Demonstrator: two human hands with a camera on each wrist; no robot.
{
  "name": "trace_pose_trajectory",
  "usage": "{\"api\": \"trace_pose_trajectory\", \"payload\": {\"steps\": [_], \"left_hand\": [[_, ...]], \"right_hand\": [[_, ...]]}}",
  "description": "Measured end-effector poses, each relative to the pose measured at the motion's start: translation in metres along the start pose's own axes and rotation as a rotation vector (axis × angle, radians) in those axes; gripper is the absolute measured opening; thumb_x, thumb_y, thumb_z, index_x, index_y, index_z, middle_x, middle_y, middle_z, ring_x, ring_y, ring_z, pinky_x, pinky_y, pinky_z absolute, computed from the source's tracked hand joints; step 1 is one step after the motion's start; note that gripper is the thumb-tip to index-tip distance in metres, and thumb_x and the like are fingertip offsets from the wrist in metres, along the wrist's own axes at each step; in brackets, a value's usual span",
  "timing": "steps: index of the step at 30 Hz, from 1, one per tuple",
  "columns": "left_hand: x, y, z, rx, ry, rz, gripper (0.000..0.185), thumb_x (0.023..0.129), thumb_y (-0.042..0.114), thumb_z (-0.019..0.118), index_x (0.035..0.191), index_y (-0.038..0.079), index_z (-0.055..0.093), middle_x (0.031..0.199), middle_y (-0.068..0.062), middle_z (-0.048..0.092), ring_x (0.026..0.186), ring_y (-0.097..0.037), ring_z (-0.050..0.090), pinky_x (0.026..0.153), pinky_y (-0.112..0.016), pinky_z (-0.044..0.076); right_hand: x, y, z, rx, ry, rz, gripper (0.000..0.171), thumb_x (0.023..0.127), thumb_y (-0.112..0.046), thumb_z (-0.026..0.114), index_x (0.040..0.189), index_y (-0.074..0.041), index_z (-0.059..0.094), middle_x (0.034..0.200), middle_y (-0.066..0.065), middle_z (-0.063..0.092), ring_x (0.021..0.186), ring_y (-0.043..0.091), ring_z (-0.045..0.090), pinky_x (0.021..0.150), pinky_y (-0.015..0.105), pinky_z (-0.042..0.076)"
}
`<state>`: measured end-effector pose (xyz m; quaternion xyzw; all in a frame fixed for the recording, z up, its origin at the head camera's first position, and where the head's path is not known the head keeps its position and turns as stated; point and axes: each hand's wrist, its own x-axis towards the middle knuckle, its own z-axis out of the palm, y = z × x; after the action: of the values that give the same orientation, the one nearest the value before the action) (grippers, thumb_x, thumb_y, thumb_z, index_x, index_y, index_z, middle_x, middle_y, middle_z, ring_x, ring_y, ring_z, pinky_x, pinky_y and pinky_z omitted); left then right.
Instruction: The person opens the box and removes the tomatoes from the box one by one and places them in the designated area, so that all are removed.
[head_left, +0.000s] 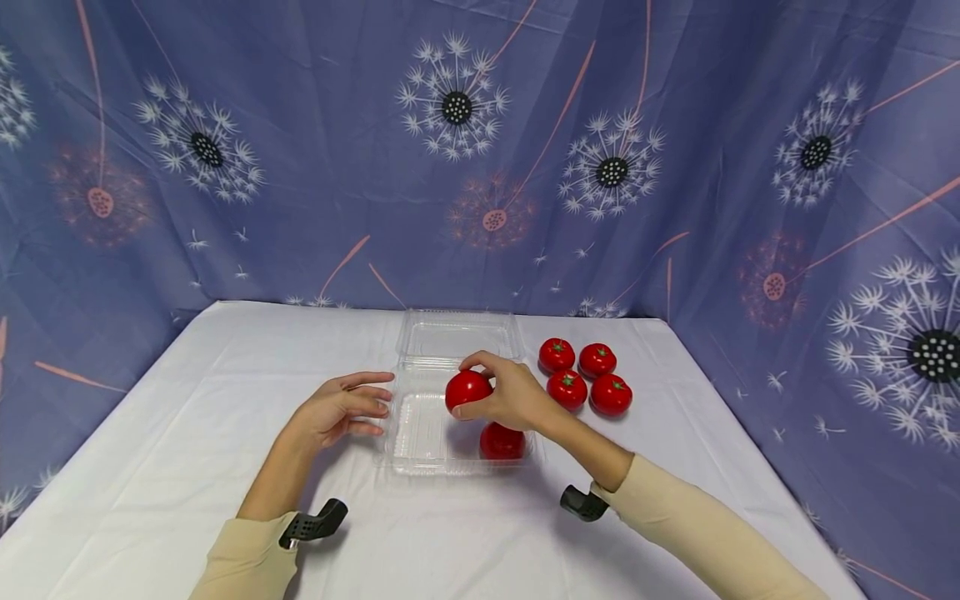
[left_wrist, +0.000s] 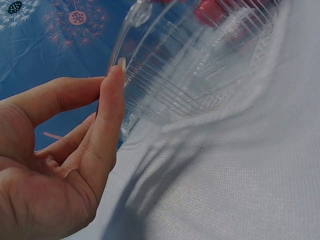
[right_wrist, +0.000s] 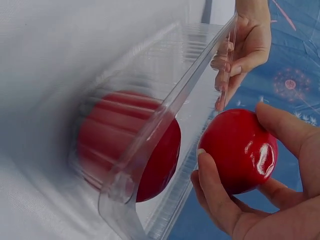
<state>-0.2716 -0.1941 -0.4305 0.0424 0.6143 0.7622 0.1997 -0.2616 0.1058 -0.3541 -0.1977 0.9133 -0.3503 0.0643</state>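
The right hand [head_left: 510, 396] grips a red tomato [head_left: 468, 389], its fingers [right_wrist: 215, 187] and thumb curled round it, held above the open clear clamshell box [head_left: 427, 433] at the centre of the white worktop [head_left: 187, 433]. A second tomato [head_left: 502, 442] already sits in the tray's corner at about 5 o'clock, directly under the held one. The left hand [head_left: 341, 410] lies at the box's 9 o'clock side, fingers [left_wrist: 110, 105] straight and relaxed, their tips touching the tray's rim and holding nothing. Four more tomatoes [head_left: 585, 377] cluster at 2 o'clock from the box, well apart from both hands. The risk, as I judge it: the thin tray is light, so a tomato set down against the one inside could roll or nudge the tray sideways, since the left fingertips only brush the rim. The hinged lid [head_left: 459, 335] at 12 o'clock could also flop forward.
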Motion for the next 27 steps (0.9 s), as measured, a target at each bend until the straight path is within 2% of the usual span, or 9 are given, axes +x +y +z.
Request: {"api": "trace_pose_trajectory", "payload": {"steps": [6,12,20,27], "left_hand": [[-0.0008,0.0006,0.0001,-0.004,0.003,-0.003,0.067,0.089,-0.005,0.064,0.151,-0.006,0.039,0.113,-0.009,0.067,0.082,-0.015,0.072,0.069,-0.036,0.065],[0.0,-0.0008,0.0002,-0.003,-0.006,-0.005,0.066,0.09,-0.005,0.064,0.151,-0.005,0.039,0.114,-0.01,0.067,0.083,-0.015,0.072,0.07,-0.036,0.065],[0.0002,0.0002,0.0,-0.011,-0.005,0.002,0.067,0.089,-0.007,0.063,0.151,-0.007,0.037,0.113,-0.01,0.067,0.082,-0.015,0.072,0.069,-0.035,0.065],[0.0019,-0.0002,0.0012,-0.005,0.019,-0.005,0.067,0.088,-0.008,0.064,0.151,-0.007,0.039,0.115,-0.012,0.067,0.081,-0.015,0.072,0.069,-0.037,0.065]], "right_hand": [[0.0003,0.0033,-0.0013,0.031,0.004,0.009,0.057,0.076,-0.032,0.089,0.126,-0.029,0.062,0.122,0.012,0.069,0.105,0.025,0.067,0.077,0.034,0.061],[0.0004,0.0056,-0.0023,0.044,0.0,-0.03,0.059,0.078,-0.027,0.087,0.132,-0.026,0.063,0.117,0.01,0.068,0.104,0.025,0.064,0.078,0.033,0.06],[0.0018,0.0054,-0.0028,0.047,0.032,-0.027,0.056,0.077,-0.02,0.087,0.128,-0.024,0.065,0.122,0.01,0.064,0.113,0.028,0.058,0.085,0.04,0.059],[0.0029,0.0073,-0.0007,0.108,0.073,0.015,0.047,0.079,-0.033,0.087,0.12,-0.029,0.064,0.118,0.008,0.064,0.106,0.025,0.061,0.08,0.036,0.061]]}}
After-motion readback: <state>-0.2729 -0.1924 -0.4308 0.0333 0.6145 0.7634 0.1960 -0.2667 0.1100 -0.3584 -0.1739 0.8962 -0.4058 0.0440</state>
